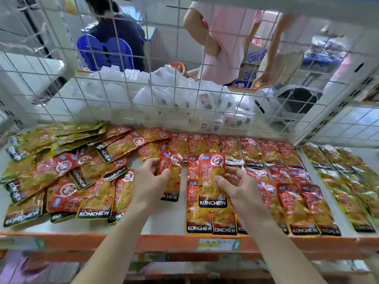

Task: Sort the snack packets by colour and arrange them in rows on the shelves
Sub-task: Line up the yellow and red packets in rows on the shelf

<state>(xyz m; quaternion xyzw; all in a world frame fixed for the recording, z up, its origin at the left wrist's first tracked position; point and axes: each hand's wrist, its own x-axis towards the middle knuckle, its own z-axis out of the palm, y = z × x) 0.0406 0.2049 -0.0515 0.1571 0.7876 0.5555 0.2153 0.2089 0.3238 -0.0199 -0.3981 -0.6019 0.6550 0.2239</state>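
The left hand (147, 181) pinches a red packet (171, 160) by its edge, fingers curled round it. The right hand (235, 185) grips a second red packet (211, 171), thumb on its front. Both packets are held just above the shelf (164, 220), between the loose pile (67, 177) and the sorted rows (287, 181).

Beyond my grip I see a white wire-mesh panel (150, 78); behind it, up-left, a blue plastic chair (104, 52); up-right, printed cardboard boxes (254, 56). Far right lies pale tiled floor (352, 124), all evenly lit.
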